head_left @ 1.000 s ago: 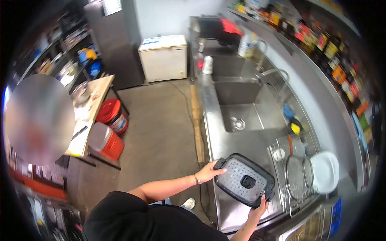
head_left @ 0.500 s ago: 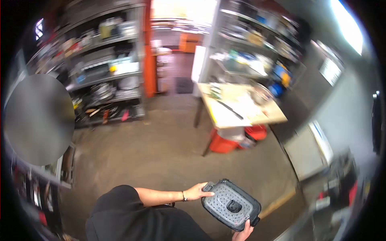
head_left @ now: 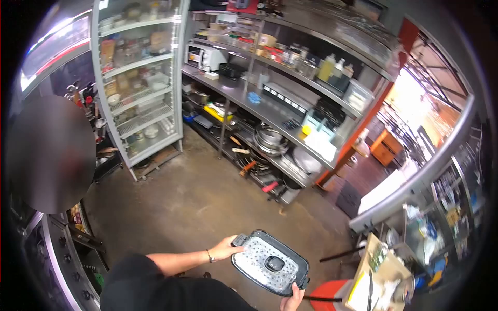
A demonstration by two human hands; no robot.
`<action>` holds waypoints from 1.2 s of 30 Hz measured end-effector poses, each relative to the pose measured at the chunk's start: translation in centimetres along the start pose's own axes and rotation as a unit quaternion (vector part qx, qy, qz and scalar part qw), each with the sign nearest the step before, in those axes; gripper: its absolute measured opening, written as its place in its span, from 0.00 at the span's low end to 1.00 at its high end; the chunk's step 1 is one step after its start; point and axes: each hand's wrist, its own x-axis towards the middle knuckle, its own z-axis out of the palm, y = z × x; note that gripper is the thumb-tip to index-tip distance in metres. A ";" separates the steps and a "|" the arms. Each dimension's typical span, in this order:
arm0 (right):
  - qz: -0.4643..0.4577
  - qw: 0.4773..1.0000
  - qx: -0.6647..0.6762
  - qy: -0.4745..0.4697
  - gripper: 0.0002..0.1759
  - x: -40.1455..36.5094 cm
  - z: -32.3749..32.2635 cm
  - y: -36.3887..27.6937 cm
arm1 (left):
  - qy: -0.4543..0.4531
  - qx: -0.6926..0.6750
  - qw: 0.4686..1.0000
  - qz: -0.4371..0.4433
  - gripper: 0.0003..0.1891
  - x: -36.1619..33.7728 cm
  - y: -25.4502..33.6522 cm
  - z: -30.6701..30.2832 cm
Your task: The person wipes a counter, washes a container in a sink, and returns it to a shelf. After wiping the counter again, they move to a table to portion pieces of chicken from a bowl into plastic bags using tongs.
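Held in front of the torso, above the bare floor (head_left: 171, 207): dark rectangular pan (head_left: 258, 268) with dotted grey top and black knob (head_left: 274, 263). Gripped at opposite ends — by left hand (head_left: 226, 249), closed on one end handle, and by right hand (head_left: 293, 298), closed on the other end with thumb over the rim. At lower right: wooden table (head_left: 397, 266) with knife (head_left: 370, 291); just beside, red container (head_left: 327, 290). Farther back: steel shelving (head_left: 236, 90) with stacked metal pans (head_left: 270, 139) — and, leftward, upright shelved cabinet (head_left: 177, 119).

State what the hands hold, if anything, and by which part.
A black, rounded-rectangular pan with a grey, dotted lid: left hand at one end handle, right hand at the opposite end.
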 end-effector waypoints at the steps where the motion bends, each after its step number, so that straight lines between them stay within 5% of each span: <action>1: 0.005 1.000 0.000 -0.012 0.35 2.1 1.6 1.3 | 0.013 0.000 1.000 0.004 0.19 0.7 0.1 -2.1; 3: 0.078 0.993 0.053 -0.078 0.37 6.4 5.5 2.1 | 0.101 -0.035 0.994 -0.008 0.19 2.0 0.9 -5.1; 9: 0.272 0.947 -0.043 -0.167 0.18 19.1 15.2 8.1 | 0.286 -0.042 0.957 0.020 0.18 7.4 3.4 -13.0; 16: 0.320 0.895 -0.061 -0.305 0.18 32.6 29.2 13.3 | 0.462 -0.064 0.881 0.078 0.13 15.7 8.2 -20.7; 19: 0.386 0.842 -0.098 -0.363 0.20 37.3 35.4 15.1 | 0.486 -0.075 0.865 0.100 0.13 18.5 10.7 -25.0; 21: 0.380 0.834 0.001 -0.400 0.21 39.4 39.3 17.3 | 0.488 -0.075 0.863 0.111 0.12 20.4 12.4 -28.1; 25: 0.365 0.849 0.078 -0.374 0.18 44.1 47.2 23.4 | 0.500 -0.096 0.845 0.165 0.11 26.0 13.2 -37.0; 29: 0.322 0.883 0.036 -0.340 0.18 47.6 57.8 21.9 | 0.492 -0.075 0.844 0.201 0.16 33.3 19.7 -44.1; 36: 0.287 0.895 0.131 -0.317 0.19 57.1 71.4 23.3 | 0.432 -0.002 0.894 0.117 0.25 46.8 30.1 -57.0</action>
